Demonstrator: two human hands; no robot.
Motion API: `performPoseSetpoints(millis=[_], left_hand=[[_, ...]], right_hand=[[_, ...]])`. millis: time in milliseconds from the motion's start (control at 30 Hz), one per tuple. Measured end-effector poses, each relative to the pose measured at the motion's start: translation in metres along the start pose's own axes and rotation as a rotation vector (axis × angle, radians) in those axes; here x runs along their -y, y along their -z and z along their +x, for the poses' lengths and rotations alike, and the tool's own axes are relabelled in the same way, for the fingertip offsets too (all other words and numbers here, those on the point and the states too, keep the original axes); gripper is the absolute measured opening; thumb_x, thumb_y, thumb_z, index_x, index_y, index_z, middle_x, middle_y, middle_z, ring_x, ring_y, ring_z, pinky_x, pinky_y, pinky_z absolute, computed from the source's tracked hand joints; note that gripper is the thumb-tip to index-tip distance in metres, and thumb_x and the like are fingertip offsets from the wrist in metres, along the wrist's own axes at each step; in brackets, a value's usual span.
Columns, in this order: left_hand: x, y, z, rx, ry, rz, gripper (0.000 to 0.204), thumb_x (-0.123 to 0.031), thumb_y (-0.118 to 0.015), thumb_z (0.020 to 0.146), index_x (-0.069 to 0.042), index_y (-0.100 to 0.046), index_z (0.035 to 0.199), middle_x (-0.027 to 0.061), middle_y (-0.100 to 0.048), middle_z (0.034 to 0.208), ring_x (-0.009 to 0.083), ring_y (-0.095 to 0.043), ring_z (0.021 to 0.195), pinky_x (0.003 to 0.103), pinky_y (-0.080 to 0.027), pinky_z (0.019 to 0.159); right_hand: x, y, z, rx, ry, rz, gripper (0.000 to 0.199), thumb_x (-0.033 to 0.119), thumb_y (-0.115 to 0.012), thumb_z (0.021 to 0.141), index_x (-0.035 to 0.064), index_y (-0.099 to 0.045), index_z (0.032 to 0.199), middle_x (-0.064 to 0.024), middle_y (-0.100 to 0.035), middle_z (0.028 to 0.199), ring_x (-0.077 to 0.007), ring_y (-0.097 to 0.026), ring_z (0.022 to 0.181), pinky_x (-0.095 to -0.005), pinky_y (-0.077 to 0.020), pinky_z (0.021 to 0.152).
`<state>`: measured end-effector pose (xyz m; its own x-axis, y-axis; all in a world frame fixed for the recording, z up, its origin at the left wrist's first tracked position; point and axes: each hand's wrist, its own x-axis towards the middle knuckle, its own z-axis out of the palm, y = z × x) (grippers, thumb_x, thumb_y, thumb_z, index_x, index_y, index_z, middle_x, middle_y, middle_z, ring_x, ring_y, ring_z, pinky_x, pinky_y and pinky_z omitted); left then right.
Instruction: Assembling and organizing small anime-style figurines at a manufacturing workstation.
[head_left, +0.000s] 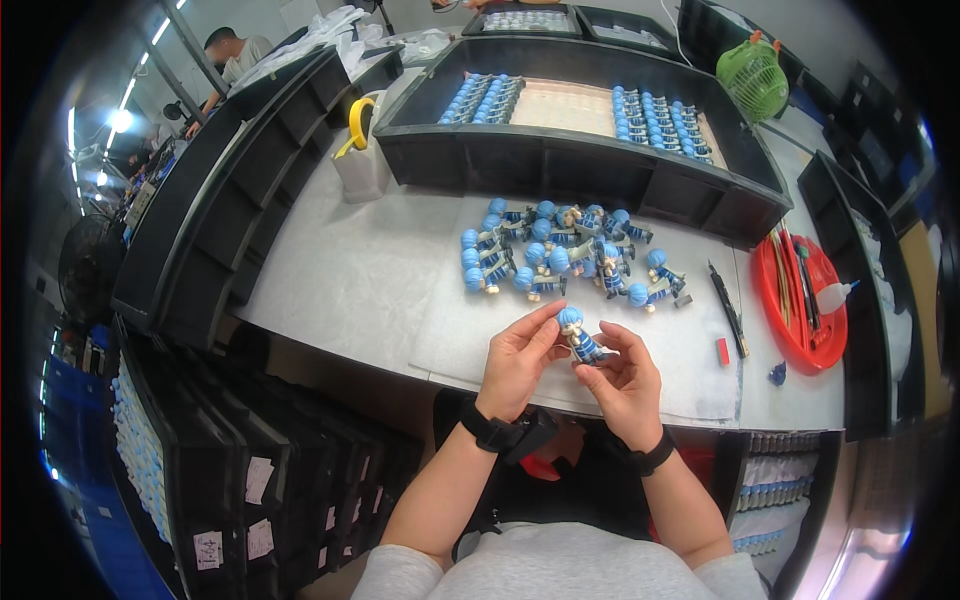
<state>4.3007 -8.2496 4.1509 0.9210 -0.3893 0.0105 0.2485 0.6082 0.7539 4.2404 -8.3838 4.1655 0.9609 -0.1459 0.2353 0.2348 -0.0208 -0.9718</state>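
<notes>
Between my two hands, above the front edge of the white worktable [330, 300], is a small figurine [584, 342] with blue hair and a blue-and-white outfit. My left hand [519, 362] pinches it near the head with thumb and fingers. The fingers and thumb of my right hand [627, 382] are closed on its lower end. Just beyond my hands, several similar blue-haired figurines [540, 232] lie in a loose cluster on the table, most of them on their sides. Both wrists wear black bands.
Behind the cluster, a large black tray [570, 165] holds rows of figurines. At right lie a black pen [728, 308], a small red block [723, 352] and a red dish [822, 345] with brushes. A grey holder [360, 175] stands at left; black crates [225, 450] are stacked below.
</notes>
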Motion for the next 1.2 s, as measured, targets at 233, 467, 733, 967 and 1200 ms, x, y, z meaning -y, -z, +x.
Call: performPoseSetpoints(millis=[233, 467, 733, 967, 1200], left_hand=[[0.003, -0.006, 0.002, -0.015, 0.021, 0.021, 0.03, -0.011, -0.047, 0.09, 0.0, -0.05, 0.118, 0.0077, -0.06, 0.101, 0.0138, -0.057, 0.09, 0.03, -0.047, 0.079], [0.013, -0.003, 0.002, 0.016, -0.039, 0.043, 0.033, -0.001, -0.054, 0.085, 0.001, -0.051, 0.117, 0.0092, -0.059, 0.103, 0.0131, -0.056, 0.093, 0.027, -0.046, 0.081], [0.017, 0.004, 0.007, 0.079, -0.064, 0.011, 0.042, 0.006, -0.051, 0.082, 0.001, -0.043, 0.124, 0.0175, -0.053, 0.117, 0.0224, -0.053, 0.106, 0.034, -0.042, 0.092], [0.006, 0.024, -0.003, 0.177, -0.112, 0.077, 0.05, 0.01, -0.052, 0.079, 0.001, -0.039, 0.127, 0.0189, -0.049, 0.121, 0.0228, -0.051, 0.109, 0.034, -0.039, 0.095], [0.048, -0.028, 0.003, 0.217, -0.078, 0.106, 0.056, 0.014, -0.051, 0.076, -0.001, -0.039, 0.128, 0.0167, -0.048, 0.123, 0.0205, -0.049, 0.111, 0.032, -0.039, 0.094]], right_hand=[[-0.002, 0.008, 0.002, -0.007, 0.001, -0.001, 0.047, -0.007, -0.062, 0.075, -0.0025, -0.043, 0.118, -0.0113, -0.053, 0.103, -0.0128, -0.058, 0.087, -0.0223, -0.0504, 0.072], [-0.001, 0.013, 0.002, 0.059, 0.087, -0.115, 0.046, -0.006, -0.062, 0.075, -0.0018, -0.044, 0.117, -0.0102, -0.053, 0.104, -0.0149, -0.057, 0.09, -0.0246, -0.0506, 0.074], [-0.016, 0.015, 0.006, -0.048, 0.036, -0.023, 0.047, -0.003, -0.064, 0.075, -0.0006, -0.044, 0.118, -0.0101, -0.052, 0.107, -0.0158, -0.053, 0.097, -0.0267, -0.0485, 0.08], [-0.019, -0.007, 0.002, -0.054, 0.047, -0.096, 0.05, -0.004, -0.066, 0.072, 0.0003, -0.045, 0.118, -0.01, -0.051, 0.108, -0.0166, -0.051, 0.101, -0.0276, -0.0487, 0.08], [-0.014, 0.054, -0.012, -0.108, 0.12, -0.226, 0.044, -0.001, -0.064, 0.073, -0.0006, -0.049, 0.114, -0.0108, -0.056, 0.102, -0.0156, -0.055, 0.093, -0.026, -0.0485, 0.077]])
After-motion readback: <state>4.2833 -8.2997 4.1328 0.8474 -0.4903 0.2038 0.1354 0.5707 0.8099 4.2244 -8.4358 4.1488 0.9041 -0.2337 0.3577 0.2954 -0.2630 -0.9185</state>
